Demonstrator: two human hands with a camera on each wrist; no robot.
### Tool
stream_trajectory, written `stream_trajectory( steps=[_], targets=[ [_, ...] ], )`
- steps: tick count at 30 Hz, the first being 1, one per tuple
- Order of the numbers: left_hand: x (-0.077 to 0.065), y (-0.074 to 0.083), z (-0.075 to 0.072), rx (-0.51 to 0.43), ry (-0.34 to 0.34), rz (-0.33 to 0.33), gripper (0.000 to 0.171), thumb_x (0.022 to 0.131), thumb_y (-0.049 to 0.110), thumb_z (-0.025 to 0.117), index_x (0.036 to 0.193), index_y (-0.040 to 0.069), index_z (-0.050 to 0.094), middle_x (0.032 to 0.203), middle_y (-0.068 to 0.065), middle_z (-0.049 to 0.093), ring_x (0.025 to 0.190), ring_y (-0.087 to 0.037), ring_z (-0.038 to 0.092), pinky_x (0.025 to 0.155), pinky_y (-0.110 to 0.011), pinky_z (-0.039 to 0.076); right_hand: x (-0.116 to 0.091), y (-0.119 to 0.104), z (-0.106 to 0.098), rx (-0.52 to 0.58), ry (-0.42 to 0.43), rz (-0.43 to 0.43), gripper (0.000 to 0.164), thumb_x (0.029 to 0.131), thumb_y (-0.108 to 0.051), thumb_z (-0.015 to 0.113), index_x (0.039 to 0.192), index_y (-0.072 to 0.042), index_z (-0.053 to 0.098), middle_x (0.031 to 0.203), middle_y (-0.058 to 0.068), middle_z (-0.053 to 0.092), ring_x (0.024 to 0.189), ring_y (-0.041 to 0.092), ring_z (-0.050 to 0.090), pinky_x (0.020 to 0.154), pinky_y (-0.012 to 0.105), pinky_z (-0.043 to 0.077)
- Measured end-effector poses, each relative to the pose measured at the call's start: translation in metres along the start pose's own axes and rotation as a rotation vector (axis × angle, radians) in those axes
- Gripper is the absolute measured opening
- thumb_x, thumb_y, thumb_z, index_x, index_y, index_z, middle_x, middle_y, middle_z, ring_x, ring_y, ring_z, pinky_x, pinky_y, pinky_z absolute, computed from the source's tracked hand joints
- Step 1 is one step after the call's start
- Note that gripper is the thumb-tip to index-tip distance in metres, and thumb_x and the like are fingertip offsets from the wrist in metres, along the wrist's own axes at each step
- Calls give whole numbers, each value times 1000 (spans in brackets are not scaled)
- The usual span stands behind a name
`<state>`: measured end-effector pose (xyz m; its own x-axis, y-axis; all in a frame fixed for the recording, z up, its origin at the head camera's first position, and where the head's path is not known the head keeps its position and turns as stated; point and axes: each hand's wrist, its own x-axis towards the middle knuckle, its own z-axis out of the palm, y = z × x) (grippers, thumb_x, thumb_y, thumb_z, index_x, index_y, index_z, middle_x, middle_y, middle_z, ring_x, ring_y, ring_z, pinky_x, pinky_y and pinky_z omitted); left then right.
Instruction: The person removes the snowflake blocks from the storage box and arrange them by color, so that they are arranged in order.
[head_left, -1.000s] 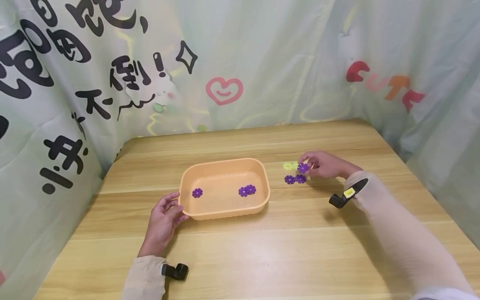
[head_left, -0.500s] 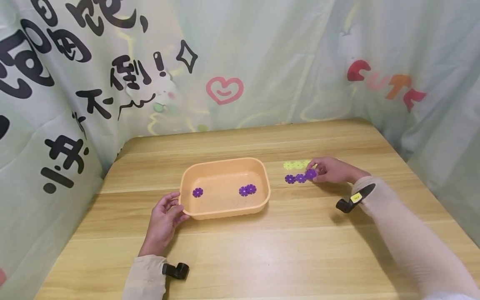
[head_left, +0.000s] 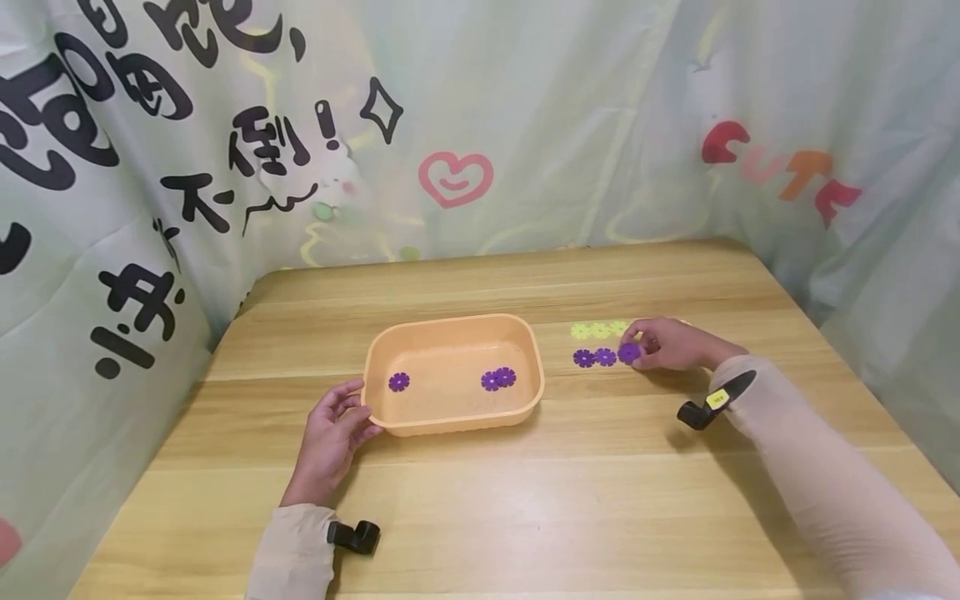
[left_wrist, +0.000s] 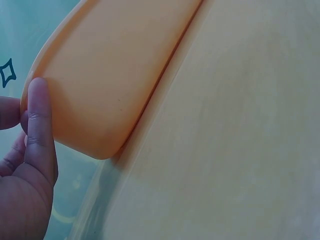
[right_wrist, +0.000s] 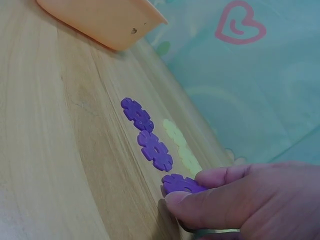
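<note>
One purple disc [right_wrist: 181, 183] sits between right-hand fingers [right_wrist: 222, 175].

Wooden table [head_left: 525, 508]; printed curtain [head_left: 555, 108] behind

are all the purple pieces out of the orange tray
No, the head view shows three purple pieces inside the orange tray, one toward its left and two together toward its right.

Tray [head_left: 457, 424] and discs [head_left: 604, 357] on wooden table [head_left: 495, 517]
</note>
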<state>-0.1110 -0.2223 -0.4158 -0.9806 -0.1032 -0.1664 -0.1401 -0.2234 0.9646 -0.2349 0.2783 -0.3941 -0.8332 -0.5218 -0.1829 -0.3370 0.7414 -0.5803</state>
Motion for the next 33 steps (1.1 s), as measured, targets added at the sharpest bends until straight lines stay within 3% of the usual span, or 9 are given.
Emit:
stream_trajectory(
  steps=[5,13,26,33],
  targets=[
    [1,0,-1,12,0,3,44,94,-11,48,137,-3,39,98,-6,44,72,-11,57,67,-23,60,-1,1,1,5,1,21,29,86,-9,72,112,-7,61,85,2,58,80,20,55,71,33,48],
    [1,0,0,2,0,-1,44,94,-11,48,136,-2,39,98,-6,44,71,-10,57,66,-23,60,0,0,2,22,3,3,29,85,-11,74,111,-5,62,77,1,54,68,17,48,60,28,43],
    [1,0,1,-8,6,-4,42,93,-11,49,134,-1,41,96,-4,46,71,-10,57,67,-24,60,2,-1,2,34,-7,13,32,85,-9,74,113,-1,61,75,1,56,65,17,50,59,29,43],
    [1,0,1,3,7,-3,43,93,-11,49,135,-1,41,97,-5,45,72,-10,57,67,-24,60,6,-5,-1,9,-1,-24,27,88,-11,71,113,-4,62,78,0,58,76,18,58,66,31,50]
  ],
)
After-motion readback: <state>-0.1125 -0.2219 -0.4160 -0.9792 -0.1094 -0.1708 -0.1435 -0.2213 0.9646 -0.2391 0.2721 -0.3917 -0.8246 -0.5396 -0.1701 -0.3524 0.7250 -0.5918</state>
